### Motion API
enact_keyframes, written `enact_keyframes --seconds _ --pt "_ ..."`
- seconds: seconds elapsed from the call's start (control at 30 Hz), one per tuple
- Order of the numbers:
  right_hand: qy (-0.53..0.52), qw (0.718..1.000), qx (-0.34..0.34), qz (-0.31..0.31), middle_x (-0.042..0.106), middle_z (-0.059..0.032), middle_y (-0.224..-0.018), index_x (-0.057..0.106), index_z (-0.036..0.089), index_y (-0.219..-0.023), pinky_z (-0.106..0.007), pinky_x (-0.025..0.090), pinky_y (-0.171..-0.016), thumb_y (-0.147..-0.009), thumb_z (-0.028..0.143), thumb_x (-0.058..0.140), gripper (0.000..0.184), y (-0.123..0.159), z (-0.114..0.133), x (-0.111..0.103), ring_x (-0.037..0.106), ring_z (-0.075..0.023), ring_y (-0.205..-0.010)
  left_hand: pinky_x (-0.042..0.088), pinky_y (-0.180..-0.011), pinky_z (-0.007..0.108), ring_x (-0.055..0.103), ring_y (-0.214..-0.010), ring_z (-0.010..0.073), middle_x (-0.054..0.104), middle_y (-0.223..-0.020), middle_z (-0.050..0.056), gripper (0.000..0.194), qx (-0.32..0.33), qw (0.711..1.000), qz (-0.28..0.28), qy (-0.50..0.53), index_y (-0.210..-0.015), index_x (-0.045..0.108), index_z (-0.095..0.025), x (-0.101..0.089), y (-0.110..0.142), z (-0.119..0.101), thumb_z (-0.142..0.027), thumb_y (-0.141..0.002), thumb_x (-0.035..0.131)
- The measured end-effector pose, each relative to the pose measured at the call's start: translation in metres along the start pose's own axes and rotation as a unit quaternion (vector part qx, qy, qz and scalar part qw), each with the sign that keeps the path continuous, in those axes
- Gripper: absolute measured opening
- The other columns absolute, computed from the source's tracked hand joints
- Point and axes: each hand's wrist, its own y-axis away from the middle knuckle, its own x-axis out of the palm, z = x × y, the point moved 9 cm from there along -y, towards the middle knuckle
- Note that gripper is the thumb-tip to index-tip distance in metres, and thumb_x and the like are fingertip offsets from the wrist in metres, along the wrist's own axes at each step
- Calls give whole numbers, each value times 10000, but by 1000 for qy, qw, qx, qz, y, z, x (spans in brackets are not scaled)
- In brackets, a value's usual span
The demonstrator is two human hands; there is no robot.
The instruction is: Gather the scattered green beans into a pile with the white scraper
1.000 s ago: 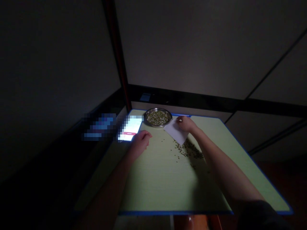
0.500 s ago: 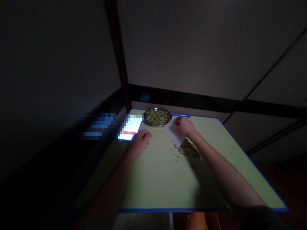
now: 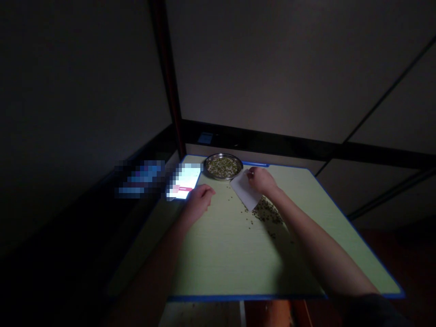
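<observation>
My right hand (image 3: 263,180) pinches the upper edge of a white piece of paper (image 3: 245,190), which slants down to the left just above the table. Close by that paper, small dark green beans or seeds (image 3: 267,212) lie scattered, partly under the shadow of my right arm. A round metal dish (image 3: 223,166) holding many more of the small green pieces stands at the far side, beyond the paper's upper corner. My left hand (image 3: 200,199) rests on the table with its fingers curled in, beside the lower edge of a lit screen (image 3: 185,179). Nothing shows between its fingers.
The pale green table (image 3: 218,263) has a blue edge. A blue strip (image 3: 256,164) lies along its far edge. Walls (image 3: 265,72) stand close behind and to the left. Below the front edge is an orange object (image 3: 279,313). The surroundings are dark.
The paper's lower end has shifted slightly down and left, with my right hand still on it. My left hand stays where it was.
</observation>
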Motion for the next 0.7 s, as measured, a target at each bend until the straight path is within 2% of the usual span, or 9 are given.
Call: enact_keyframes --seconds 0.3,0.43,0.7 --pt "15 999 17 -23 698 -175 -1095 642 181 -1130 -337 484 -807 -940 315 409 329 13 5 -1 663 -277 -1017 342 -420 228 448 -434 121 481 -504 -46 161 20 1000 -1 -1 -719 592 -189 0 -3 1 -308 -738 484" --pt "16 999 21 -28 700 -173 -1081 638 181 -1125 -335 489 -787 -942 313 389 336 18 7 -2 671 -275 -994 345 -420 230 452 -433 123 480 -505 -47 166 9 1000 -2 -3 -736 602 -188 0 -3 3 -288 -739 469" --pt "7 1000 -2 -14 713 -150 -1071 642 212 -1130 -320 472 -778 -944 313 374 342 26 14 4 675 -255 -974 344 -410 228 453 -427 121 478 -498 -49 167 7 1000 -4 -4 -717 593 -191 0 -1 0 -318 -739 487"
